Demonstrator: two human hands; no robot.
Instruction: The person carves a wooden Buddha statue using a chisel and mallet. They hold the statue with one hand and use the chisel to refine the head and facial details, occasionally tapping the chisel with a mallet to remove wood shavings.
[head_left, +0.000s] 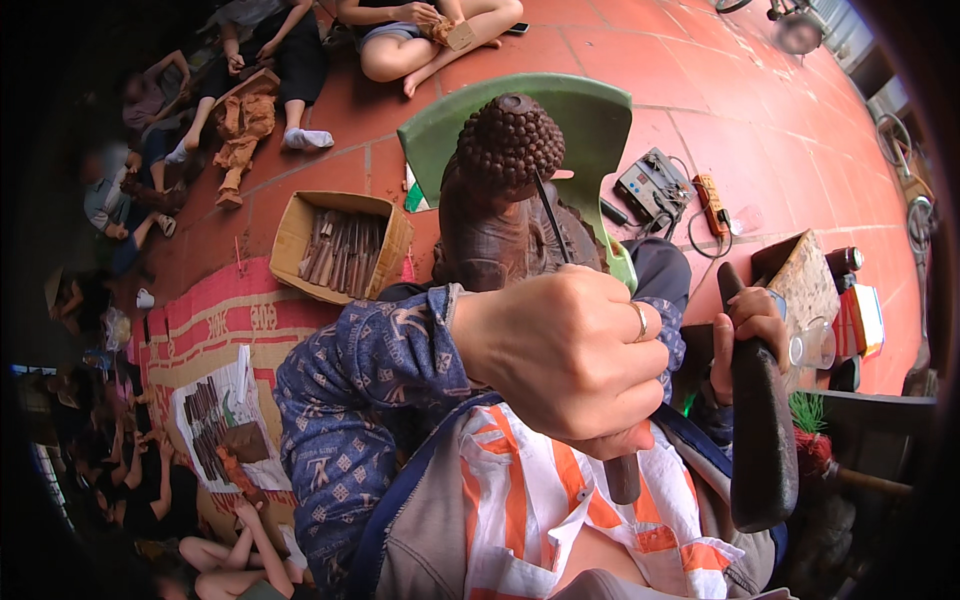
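Observation:
A dark brown carved Buddha statue (497,225) with a head of knobbly curls stands in front of me against a green plastic chair (592,105). My left hand (575,360) is closed around a chisel (622,480); its handle end sticks out below my fist. The thin blade reaches up beside the statue's head and neck; I cannot tell whether the tip touches. On the right, my right hand (752,325) is wrapped round a dark wooden mallet (765,435), held upright beside my body and apart from the chisel.
A cardboard box (290,240) of several chisels lies left of the statue. More tools (205,420) rest on white paper on a patterned mat (200,318). An electric control box (650,185) and orange power strip (712,205) lie right. Other people sit on the left and at the back.

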